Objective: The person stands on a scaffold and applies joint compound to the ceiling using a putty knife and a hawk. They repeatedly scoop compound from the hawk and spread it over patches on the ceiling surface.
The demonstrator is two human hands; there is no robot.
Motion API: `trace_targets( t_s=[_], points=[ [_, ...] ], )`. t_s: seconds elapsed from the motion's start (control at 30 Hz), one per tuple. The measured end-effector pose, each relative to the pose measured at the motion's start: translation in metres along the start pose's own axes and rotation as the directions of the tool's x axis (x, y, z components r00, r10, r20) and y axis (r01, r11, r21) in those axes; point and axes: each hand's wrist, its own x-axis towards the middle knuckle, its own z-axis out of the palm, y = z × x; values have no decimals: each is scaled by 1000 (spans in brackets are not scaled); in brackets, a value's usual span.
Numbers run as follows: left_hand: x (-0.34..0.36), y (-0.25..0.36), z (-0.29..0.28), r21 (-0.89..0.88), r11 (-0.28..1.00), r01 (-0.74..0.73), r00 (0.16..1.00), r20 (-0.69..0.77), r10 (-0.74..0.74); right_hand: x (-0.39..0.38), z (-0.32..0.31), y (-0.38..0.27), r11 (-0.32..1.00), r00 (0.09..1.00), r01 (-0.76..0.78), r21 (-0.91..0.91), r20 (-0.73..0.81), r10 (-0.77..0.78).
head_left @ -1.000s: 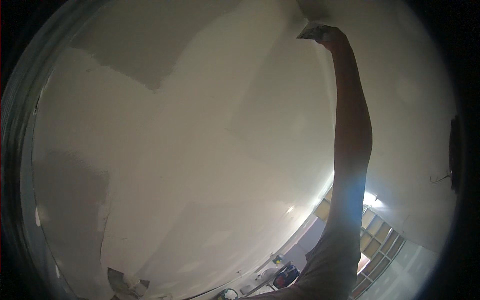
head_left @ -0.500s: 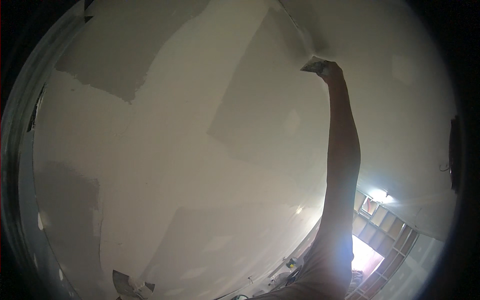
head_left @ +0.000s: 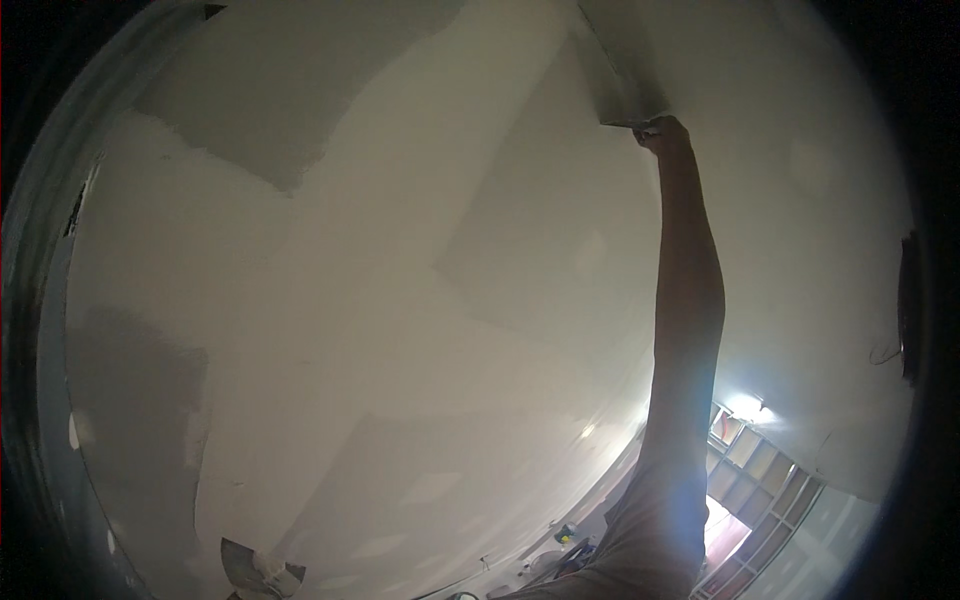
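Note:
My right arm reaches up from the lower edge toward a broad drywall surface (head_left: 340, 300). Closed fingers of my right hand (head_left: 668, 133) grip a drywall taping knife (head_left: 620, 125), whose wide thin blade appears nearly edge-on against the board. Just beyond the blade, a darker grey streak (head_left: 625, 70) runs along a narrow dark line in the surface. My left hand is not in view. At the lower left edge shows a grey angular piece with a pale middle (head_left: 262, 572); its kind is unclear.
Grey patches (head_left: 250, 110) of compound mark the board. A bright lamp (head_left: 748, 408) glows at lower right, beside open wall framing (head_left: 765, 470) and a bright opening (head_left: 722, 532). A dark object with a thin hook (head_left: 908, 310) stands at the right rim.
The knife has tilted: its blade face showed before and is now nearly edge-on. The surface has shifted slightly to the right in view. My right hand stays close to the same place in the picture.

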Motion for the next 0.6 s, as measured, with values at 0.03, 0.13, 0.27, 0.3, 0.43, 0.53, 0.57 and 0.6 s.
trace_targets(
  t_s=[0.03,0.13,0.27,0.3,0.43,0.53,0.57,0.6],
  points=[
    [1,-2,-3,-2,1000,-4,1000,-6,4,3,3,-5,1000,1000,7,-18,15,-7],
    [0,-3,-10,-11,1000,-4,1000,-14,3,-6,19,-12,999,999,22,-36,35,-21],
    [15,-27,-37,-66,998,17,999,44,-14,-32,69,-30,998,997,41,-57,69,-38],
    [21,-30,-43,-49,998,35,998,61,-32,-29,69,-41,996,999,36,-79,41,-33],
    [17,-43,-50,-63,997,31,999,10,-31,-40,126,-17,995,998,18,-102,57,-12],
    [25,-26,-50,1,998,68,994,88,-68,-39,110,-55,987,994,73,-142,87,-61],
    [18,-20,-45,10,998,60,996,69,-61,-40,121,-49,992,990,57,-112,138,-42],
    [12,-16,-41,-1,999,37,998,48,-37,-42,134,-44,996,987,34,-82,161,-20]
  ],
)
